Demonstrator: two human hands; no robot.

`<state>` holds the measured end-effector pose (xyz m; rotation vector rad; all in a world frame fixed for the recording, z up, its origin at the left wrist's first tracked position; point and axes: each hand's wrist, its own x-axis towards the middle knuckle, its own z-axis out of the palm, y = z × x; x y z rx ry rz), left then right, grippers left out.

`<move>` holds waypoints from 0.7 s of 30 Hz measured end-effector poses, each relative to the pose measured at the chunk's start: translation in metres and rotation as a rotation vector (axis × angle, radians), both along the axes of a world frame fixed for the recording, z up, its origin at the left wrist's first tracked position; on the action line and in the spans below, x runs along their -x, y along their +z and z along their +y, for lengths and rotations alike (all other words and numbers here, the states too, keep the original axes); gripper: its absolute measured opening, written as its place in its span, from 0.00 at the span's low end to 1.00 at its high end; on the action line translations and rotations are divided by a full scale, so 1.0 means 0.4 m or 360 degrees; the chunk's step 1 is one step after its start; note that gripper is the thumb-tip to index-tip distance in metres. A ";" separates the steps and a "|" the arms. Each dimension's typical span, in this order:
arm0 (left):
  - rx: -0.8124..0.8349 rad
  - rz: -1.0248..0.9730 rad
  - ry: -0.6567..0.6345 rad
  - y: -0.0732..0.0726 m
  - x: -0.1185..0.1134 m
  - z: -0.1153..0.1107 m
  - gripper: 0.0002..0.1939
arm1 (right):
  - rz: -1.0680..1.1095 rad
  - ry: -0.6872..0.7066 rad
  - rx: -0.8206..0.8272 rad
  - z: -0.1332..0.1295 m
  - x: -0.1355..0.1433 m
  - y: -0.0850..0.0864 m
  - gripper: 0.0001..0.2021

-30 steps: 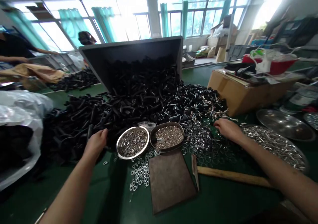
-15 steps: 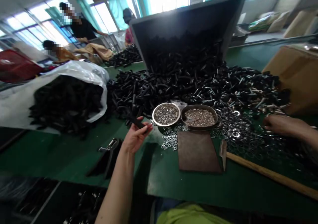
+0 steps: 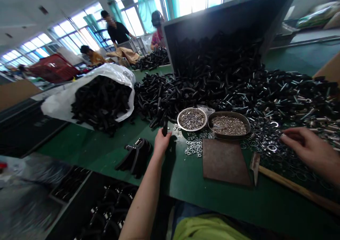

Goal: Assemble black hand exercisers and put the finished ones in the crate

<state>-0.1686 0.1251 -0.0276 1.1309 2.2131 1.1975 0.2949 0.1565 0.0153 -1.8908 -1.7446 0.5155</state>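
My left hand (image 3: 161,144) is closed around a black curved plastic piece (image 3: 165,127), which points up and away from me above the green table. My right hand (image 3: 310,149) hovers at the edge of a heap of shiny metal rings (image 3: 268,140), its thumb and fingertips pinched together; whatever is between them is too small to make out. Between the hands stand a round metal bowl (image 3: 192,119) of small metal parts and an oval tin (image 3: 230,135) of tiny metal pieces. Loose nuts (image 3: 193,148) lie scattered in front of the bowl.
A brown metal plate (image 3: 225,162) and a wooden-handled hammer (image 3: 289,183) lie nearest me. Black parts spill from a tipped grey bin (image 3: 228,23) and a white sack (image 3: 106,70). Joined black pieces (image 3: 136,156) rest left of my forearm. Several people work across the room.
The view has swung to the left. My left hand has turned the black piece from slanting to nearly upright. My right hand appears larger and its fingers remain by the rings.
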 end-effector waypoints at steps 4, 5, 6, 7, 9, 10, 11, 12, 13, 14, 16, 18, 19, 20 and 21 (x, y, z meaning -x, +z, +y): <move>-0.0104 0.0389 0.0360 0.026 0.033 0.048 0.29 | 0.0086 0.0096 0.0029 -0.018 0.013 -0.017 0.18; -0.0125 0.0541 0.0366 0.032 0.031 0.061 0.28 | 0.0080 0.0102 0.0044 -0.017 0.012 -0.020 0.18; -0.0128 0.0695 0.0321 0.036 0.026 0.075 0.26 | 0.0071 0.0105 0.0058 -0.016 0.011 -0.020 0.19; -0.0112 0.0834 0.0237 0.038 0.019 0.093 0.23 | 0.0056 0.0113 0.0073 -0.014 0.012 -0.018 0.20; -0.0045 0.1008 0.0044 0.039 0.005 0.136 0.18 | 0.0028 0.0119 0.0094 -0.011 0.017 -0.012 0.21; -0.0014 0.1029 -0.0015 0.037 0.001 0.160 0.17 | 0.0023 0.0123 0.0100 -0.010 0.020 -0.009 0.21; 0.0013 0.1041 -0.0034 0.036 -0.001 0.186 0.17 | 0.0022 0.0128 0.0108 -0.010 0.023 -0.007 0.22; 0.0050 0.1061 -0.0042 0.035 0.000 0.211 0.18 | 0.0021 0.0136 0.0118 -0.010 0.026 -0.007 0.23; 0.0093 0.1079 -0.0046 0.034 0.002 0.234 0.18 | 0.0021 0.0148 0.0124 -0.010 0.028 -0.009 0.23; 0.0144 0.1088 -0.0049 0.034 0.006 0.255 0.19 | 0.0021 0.0169 0.0123 -0.011 0.029 -0.012 0.23; 0.0252 0.1085 -0.0060 0.037 0.014 0.286 0.18 | 0.0011 0.0224 0.0107 -0.015 0.028 -0.019 0.23; 0.0335 0.1074 -0.0071 0.046 0.021 0.302 0.18 | -0.0012 0.0265 0.0085 -0.021 0.028 -0.022 0.23; 0.0355 0.1072 -0.0071 0.054 0.022 0.305 0.18 | -0.0022 0.0274 0.0076 -0.024 0.028 -0.020 0.22; 0.0358 0.1074 -0.0066 0.065 0.024 0.303 0.18 | -0.0027 0.0281 0.0070 -0.027 0.029 -0.016 0.22; 0.0349 0.1079 -0.0058 0.077 0.026 0.299 0.17 | -0.0027 0.0285 0.0065 -0.031 0.030 -0.011 0.21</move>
